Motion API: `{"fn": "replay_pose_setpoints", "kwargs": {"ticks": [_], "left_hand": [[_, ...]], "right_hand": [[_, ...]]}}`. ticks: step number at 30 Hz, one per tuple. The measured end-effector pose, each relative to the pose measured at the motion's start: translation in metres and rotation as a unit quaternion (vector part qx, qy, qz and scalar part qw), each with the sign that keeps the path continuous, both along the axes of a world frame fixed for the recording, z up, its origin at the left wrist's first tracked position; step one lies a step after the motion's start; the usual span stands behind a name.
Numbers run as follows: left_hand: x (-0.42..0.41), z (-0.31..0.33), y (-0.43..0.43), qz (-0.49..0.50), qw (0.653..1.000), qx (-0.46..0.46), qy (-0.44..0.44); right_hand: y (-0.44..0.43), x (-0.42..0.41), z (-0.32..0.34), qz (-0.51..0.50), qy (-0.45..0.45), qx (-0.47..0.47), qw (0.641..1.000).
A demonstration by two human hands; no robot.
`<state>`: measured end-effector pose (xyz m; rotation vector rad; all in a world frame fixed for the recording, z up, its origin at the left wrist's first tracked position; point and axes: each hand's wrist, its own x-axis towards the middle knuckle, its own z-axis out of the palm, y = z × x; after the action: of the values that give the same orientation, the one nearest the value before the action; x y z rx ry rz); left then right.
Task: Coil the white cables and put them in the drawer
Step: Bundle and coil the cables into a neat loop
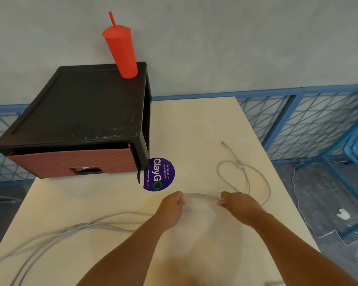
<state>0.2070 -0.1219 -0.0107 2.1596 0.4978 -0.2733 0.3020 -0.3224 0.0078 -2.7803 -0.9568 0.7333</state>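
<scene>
A white cable [202, 196] runs taut between my two fists at the middle of the cream table [194, 124]. My left hand [172, 207] grips its left part and my right hand [237, 205] grips its right part. Past my right hand the cable forms a loose loop [245, 172] that ends in a plug at the far right. More white cable strands [70, 230] trail from my left hand to the table's front left corner. The reddish drawer [74, 164] sits nearly closed in a black cabinet [81, 104] at the back left.
A red tumbler with a straw [121, 50] stands on the cabinet's top. A purple round sticker [156, 174] lies beside the drawer. Blue mesh racks [310, 120] and a thin cord on the floor [304, 215] lie to the right of the table.
</scene>
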Motion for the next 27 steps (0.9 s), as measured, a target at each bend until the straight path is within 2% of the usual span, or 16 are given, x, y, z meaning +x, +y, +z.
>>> {"fn": "replay_pose_setpoints", "kwargs": {"ticks": [4,9,13,18,23,27], "left_hand": [[0.003,0.002,0.005,0.115,0.992,-0.050,-0.011],[0.001,-0.001,0.016,0.225,0.965,-0.130,-0.031],[0.003,-0.001,0.016,0.245,0.957,-0.152,-0.024],[0.003,0.003,0.015,0.243,0.957,-0.156,-0.018],[0.007,-0.002,0.020,0.299,0.938,-0.177,-0.004],[0.011,-0.008,0.021,0.304,0.944,-0.129,-0.002]], "right_hand": [[-0.008,0.007,0.002,-0.028,-0.017,-0.002,0.999],[-0.029,0.010,-0.001,-0.073,-0.014,-0.013,0.997],[-0.032,0.008,-0.004,-0.094,-0.005,-0.021,0.995],[-0.028,0.007,-0.012,-0.150,0.047,-0.004,0.988],[-0.034,0.017,-0.014,-0.177,0.082,0.022,0.980],[-0.039,0.018,-0.016,-0.181,0.083,0.029,0.980]]}}
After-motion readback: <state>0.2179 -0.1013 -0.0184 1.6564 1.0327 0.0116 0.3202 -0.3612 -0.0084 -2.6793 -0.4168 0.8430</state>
